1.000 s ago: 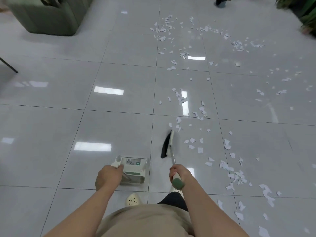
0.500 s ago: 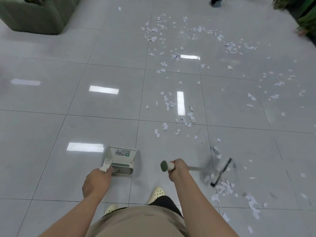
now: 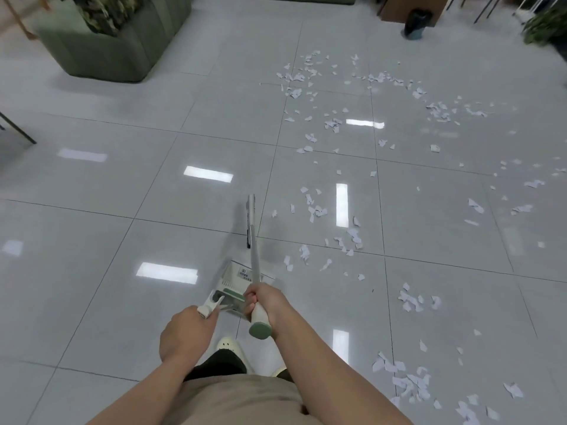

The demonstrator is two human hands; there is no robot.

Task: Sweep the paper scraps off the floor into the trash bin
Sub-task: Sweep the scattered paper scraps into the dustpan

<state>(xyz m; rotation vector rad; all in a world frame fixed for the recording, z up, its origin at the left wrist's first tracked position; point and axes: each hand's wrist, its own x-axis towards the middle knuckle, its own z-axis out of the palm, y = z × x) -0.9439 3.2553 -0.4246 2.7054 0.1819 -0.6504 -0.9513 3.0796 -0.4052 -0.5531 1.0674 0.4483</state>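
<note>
Right hand (image 3: 266,302) wraps its grip round the broom (image 3: 252,228), handle running straight ahead; left hand (image 3: 184,331) clasps the dustpan (image 3: 237,279) handle; paper scraps (image 3: 343,237) lie rightward of the bristles across the floor (image 3: 122,240).

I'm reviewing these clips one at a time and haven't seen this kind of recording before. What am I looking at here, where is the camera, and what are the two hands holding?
There is no robot here: a person wears one wide-angle camera on the head, looking forward and down, so you see their own arms and shoes. The right hand grips the handle of a broom, whose dark bristle head rests on the floor ahead. The left hand holds the handle of a pale dustpan standing on the floor just in front of the feet. White paper scraps lie scattered over the glossy grey tiles, mostly ahead and to the right. A green sofa stands at the far left. I cannot make out a trash bin for certain.
</note>
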